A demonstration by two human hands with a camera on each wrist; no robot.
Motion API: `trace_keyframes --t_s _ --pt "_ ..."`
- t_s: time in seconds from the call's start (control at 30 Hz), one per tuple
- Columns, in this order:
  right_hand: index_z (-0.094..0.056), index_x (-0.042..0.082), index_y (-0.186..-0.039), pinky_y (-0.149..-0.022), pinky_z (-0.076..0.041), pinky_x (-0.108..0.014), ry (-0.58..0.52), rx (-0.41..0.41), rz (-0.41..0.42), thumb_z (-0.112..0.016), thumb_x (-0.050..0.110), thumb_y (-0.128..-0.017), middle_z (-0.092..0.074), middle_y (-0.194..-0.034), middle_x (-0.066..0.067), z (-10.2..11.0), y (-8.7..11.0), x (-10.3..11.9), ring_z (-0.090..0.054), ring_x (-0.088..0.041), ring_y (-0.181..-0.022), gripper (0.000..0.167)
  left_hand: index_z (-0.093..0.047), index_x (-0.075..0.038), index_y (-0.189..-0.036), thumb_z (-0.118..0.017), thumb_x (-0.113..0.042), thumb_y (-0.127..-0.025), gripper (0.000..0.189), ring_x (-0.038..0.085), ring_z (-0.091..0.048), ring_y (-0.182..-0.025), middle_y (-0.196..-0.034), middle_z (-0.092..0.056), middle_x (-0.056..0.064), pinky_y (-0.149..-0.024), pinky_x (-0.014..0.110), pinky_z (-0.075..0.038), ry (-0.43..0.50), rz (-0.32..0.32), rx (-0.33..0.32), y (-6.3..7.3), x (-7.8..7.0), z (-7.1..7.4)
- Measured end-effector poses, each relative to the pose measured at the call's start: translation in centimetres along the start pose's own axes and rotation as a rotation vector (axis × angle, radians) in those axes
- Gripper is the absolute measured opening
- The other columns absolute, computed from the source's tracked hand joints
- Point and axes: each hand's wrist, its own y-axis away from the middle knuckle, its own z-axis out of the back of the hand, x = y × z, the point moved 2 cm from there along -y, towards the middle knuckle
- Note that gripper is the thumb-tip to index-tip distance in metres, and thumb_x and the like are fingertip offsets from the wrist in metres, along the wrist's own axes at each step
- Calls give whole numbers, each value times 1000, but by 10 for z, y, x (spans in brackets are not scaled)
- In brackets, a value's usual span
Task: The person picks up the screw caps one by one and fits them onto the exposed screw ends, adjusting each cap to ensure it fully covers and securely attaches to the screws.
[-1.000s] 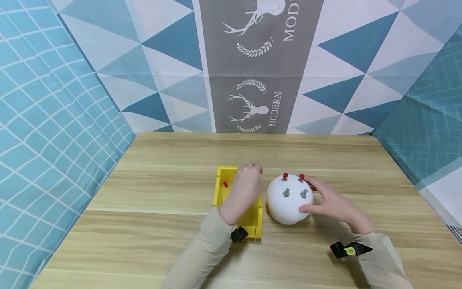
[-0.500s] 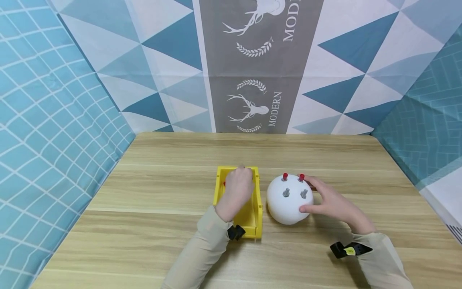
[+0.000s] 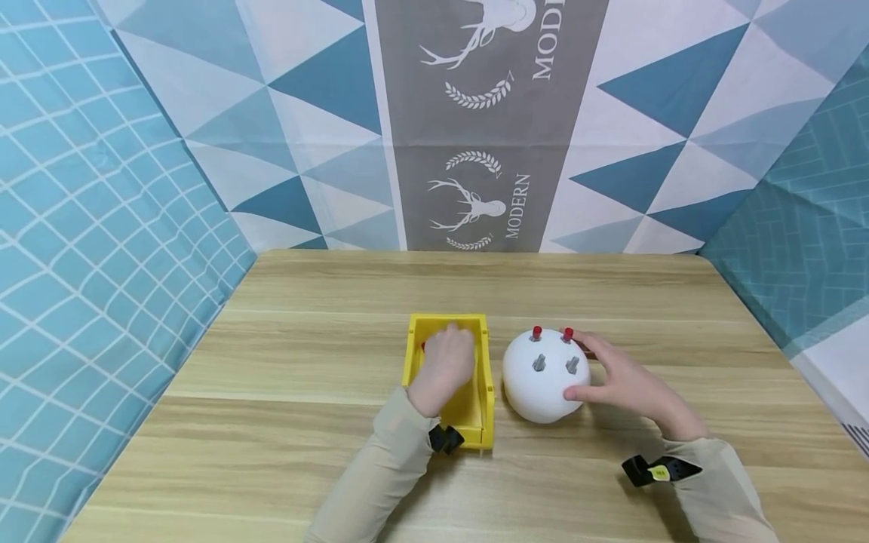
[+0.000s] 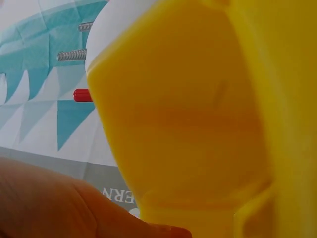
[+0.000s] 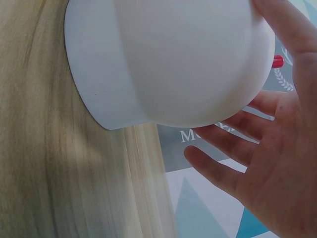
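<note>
A yellow bin [image 3: 490, 392] stands on the table, and my left hand [image 3: 449, 360] reaches down into it. That hand's fingertips are hidden; the left wrist view shows only the thumb [image 4: 74, 206] beside the yellow wall. A small red piece [image 3: 424, 346] is partly visible in the bin, left of the hand. To the right sits a white ball-shaped body [image 3: 536, 398] with a flared base. Two bare threaded bolts [image 3: 539, 363] stick out of it, and two red caps [image 3: 568, 333] top the pair behind them. My right hand [image 3: 622, 381] holds its right side, thumb in front, fingers behind.
The wooden table [image 3: 305, 362] extends around the bin and the white body. Patterned cloth [image 3: 468, 136] hangs behind the table's far edge, with blue tiled cloth [image 3: 102, 196] along the left. A narrow gap separates the bin from the white body.
My left hand has moved left from over the bin's right wall and dropped lower inside the bin. The right hand and the white body have stayed in place.
</note>
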Motion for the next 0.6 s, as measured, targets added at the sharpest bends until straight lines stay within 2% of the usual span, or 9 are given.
trace_keyframes --t_s 0.13,0.27,0.4,0.6 --pt "-33 10 -137 -87 -38 -60 -1 -2 19 -75 42 -70 -42 -133 -15 -1 0 -1 -46 -38 -115 86 -62 -3 -98 -48 -9 -90 17 25 -57 -80 -88 -58 13 -61 37 -49 2 26 91 0 -1 -5" --pt "-33 9 -137 -87 -38 -60 -3 -8 32 -75 41 -70 -42 -133 -15 -2 -1 -1 -47 -38 -114 85 -57 -2 -113 -45 -13 -93 26 28 -55 -93 -99 -56 15 -75 42 -48 14 74 174 -1 -2 -9" --pt "-33 9 -137 -87 -38 -61 -3 -12 38 -75 41 -70 -42 -133 -15 -2 -1 -1 -47 -38 -114 85 -55 -2 -117 -44 -16 -93 29 29 -54 -96 -103 -55 16 -80 44 -46 9 113 208 -2 -2 -11" --pt "-33 11 -137 -87 -38 -61 -8 -14 25 -75 43 -70 -42 -133 -13 -2 -1 -2 -47 -37 -114 85 -50 -3 -125 -44 -18 -93 35 30 -54 -98 -111 -54 19 -80 43 -47 7 142 260 -2 -2 -12"
